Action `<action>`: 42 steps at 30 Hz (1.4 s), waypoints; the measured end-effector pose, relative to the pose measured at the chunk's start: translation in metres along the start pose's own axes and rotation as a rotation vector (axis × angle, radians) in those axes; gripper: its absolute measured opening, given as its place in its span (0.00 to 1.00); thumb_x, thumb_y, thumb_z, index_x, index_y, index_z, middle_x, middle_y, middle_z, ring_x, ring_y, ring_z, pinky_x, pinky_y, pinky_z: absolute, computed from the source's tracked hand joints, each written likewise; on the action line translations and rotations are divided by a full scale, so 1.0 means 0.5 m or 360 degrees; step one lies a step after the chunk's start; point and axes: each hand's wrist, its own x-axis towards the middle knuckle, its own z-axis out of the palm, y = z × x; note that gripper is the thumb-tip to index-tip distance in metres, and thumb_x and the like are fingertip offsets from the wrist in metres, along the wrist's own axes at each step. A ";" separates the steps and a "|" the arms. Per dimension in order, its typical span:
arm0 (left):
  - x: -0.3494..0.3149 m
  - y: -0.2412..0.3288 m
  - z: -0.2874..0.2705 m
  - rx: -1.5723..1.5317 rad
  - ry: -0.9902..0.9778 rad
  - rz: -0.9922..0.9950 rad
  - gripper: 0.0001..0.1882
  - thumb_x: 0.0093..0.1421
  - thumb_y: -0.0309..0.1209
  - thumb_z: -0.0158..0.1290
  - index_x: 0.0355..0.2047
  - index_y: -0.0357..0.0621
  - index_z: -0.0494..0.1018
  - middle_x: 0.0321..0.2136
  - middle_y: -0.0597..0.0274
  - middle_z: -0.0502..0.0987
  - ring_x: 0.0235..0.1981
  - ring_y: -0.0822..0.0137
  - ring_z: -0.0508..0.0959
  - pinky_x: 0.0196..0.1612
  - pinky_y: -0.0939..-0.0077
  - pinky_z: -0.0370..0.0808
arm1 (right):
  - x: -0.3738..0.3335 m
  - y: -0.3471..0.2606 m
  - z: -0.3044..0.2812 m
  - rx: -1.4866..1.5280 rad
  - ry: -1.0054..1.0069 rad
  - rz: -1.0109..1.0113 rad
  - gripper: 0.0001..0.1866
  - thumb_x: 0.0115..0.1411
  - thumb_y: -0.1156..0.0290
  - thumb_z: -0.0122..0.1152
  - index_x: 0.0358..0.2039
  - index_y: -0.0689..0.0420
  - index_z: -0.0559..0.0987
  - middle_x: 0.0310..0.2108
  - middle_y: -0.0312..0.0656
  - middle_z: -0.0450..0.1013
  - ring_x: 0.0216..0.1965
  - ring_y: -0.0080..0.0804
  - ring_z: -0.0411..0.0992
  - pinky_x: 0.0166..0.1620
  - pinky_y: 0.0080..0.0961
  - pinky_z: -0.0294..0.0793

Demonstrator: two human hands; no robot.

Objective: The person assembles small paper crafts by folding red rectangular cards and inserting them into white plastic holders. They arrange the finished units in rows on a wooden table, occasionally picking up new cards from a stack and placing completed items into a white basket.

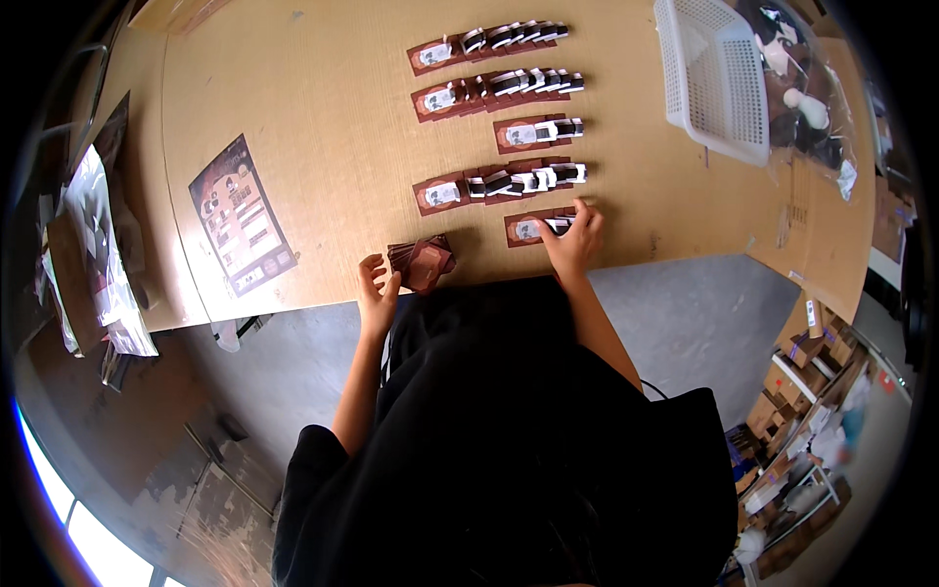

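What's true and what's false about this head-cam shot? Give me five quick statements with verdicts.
1. The right hand is at the nearest row of cards. True.
2. The left hand holds the printed sheet. False: the left hand is beside the pile of brown cards; the printed sheet lies flat, further left.
3. Five rows of cards lie on the table. True.
4. The white basket stands on the left of the table. False: the white basket is on the far right.
5. The middle row is the longest. False: the middle row is shorter than the rows directly before and behind it.
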 end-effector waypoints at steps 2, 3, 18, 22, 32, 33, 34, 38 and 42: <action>-0.003 0.001 -0.001 -0.0131 -0.0114 -0.0028 0.25 0.53 0.31 0.57 0.49 0.42 0.62 0.45 0.58 0.69 0.44 0.65 0.70 0.42 0.70 0.69 | -0.005 0.001 0.001 0.0032 0.0002 -0.0042 0.39 0.36 0.53 0.73 0.48 0.54 0.66 0.42 0.47 0.63 0.44 0.47 0.64 0.42 0.43 0.65; 0.003 0.005 -0.002 -0.0176 -0.0169 -0.0030 0.25 0.53 0.31 0.57 0.50 0.42 0.61 0.45 0.58 0.68 0.45 0.65 0.70 0.43 0.70 0.69 | -0.004 0.000 -0.001 0.0048 0.0001 -0.0066 0.39 0.37 0.53 0.72 0.48 0.55 0.66 0.42 0.48 0.63 0.44 0.48 0.64 0.42 0.43 0.65; 0.032 0.097 -0.040 0.1270 -0.0586 0.0842 0.57 0.32 0.50 0.68 0.61 0.46 0.51 0.60 0.50 0.52 0.63 0.51 0.51 0.60 0.39 0.47 | -0.085 -0.140 -0.121 0.0161 -0.0465 -0.0928 0.35 0.40 0.58 0.70 0.50 0.55 0.69 0.51 0.49 0.62 0.51 0.47 0.62 0.52 0.41 0.63; 0.033 0.096 0.013 0.1426 -0.0584 0.0828 0.61 0.32 0.54 0.65 0.61 0.38 0.48 0.61 0.48 0.52 0.64 0.51 0.47 0.60 0.34 0.41 | -0.101 -0.270 -0.085 0.0171 -0.0879 -0.1037 0.43 0.38 0.61 0.71 0.56 0.52 0.64 0.58 0.43 0.56 0.57 0.42 0.57 0.57 0.43 0.55; 0.067 0.055 0.053 0.1422 -0.0520 0.0973 0.29 0.38 0.35 0.58 0.43 0.38 0.67 0.40 0.54 0.68 0.43 0.54 0.67 0.45 0.57 0.65 | -0.101 -0.307 0.055 -0.0174 -0.0836 -0.1369 0.34 0.46 0.73 0.58 0.57 0.58 0.62 0.40 0.41 0.69 0.44 0.36 0.67 0.46 0.34 0.65; 0.071 0.056 0.050 0.1384 -0.0546 0.0971 0.29 0.38 0.35 0.58 0.43 0.38 0.67 0.40 0.54 0.68 0.43 0.54 0.67 0.45 0.57 0.65 | -0.099 -0.307 0.061 -0.0180 -0.0871 -0.1336 0.37 0.43 0.72 0.62 0.57 0.59 0.61 0.40 0.43 0.69 0.44 0.37 0.67 0.46 0.34 0.65; 0.075 0.059 0.048 0.1345 -0.0572 0.0970 0.30 0.38 0.34 0.58 0.44 0.38 0.67 0.40 0.54 0.68 0.44 0.53 0.66 0.45 0.58 0.65 | -0.098 -0.304 0.071 -0.0187 -0.0906 -0.1304 0.41 0.40 0.71 0.66 0.56 0.60 0.61 0.41 0.45 0.69 0.45 0.39 0.67 0.47 0.34 0.66; 0.074 0.063 0.054 0.1418 -0.0575 0.0861 0.30 0.39 0.33 0.58 0.46 0.38 0.67 0.45 0.54 0.67 0.46 0.54 0.65 0.46 0.58 0.65 | -0.084 -0.311 0.070 -0.0312 -0.0896 -0.1453 0.29 0.50 0.70 0.54 0.55 0.62 0.63 0.37 0.42 0.70 0.40 0.35 0.68 0.41 0.33 0.67; 0.072 0.049 0.063 0.1515 -0.0417 0.0976 0.30 0.43 0.33 0.58 0.48 0.37 0.65 0.39 0.57 0.69 0.42 0.55 0.67 0.43 0.62 0.65 | -0.077 -0.303 0.079 -0.0092 -0.0930 -0.1426 0.39 0.42 0.66 0.65 0.55 0.63 0.61 0.36 0.44 0.70 0.38 0.39 0.68 0.41 0.35 0.68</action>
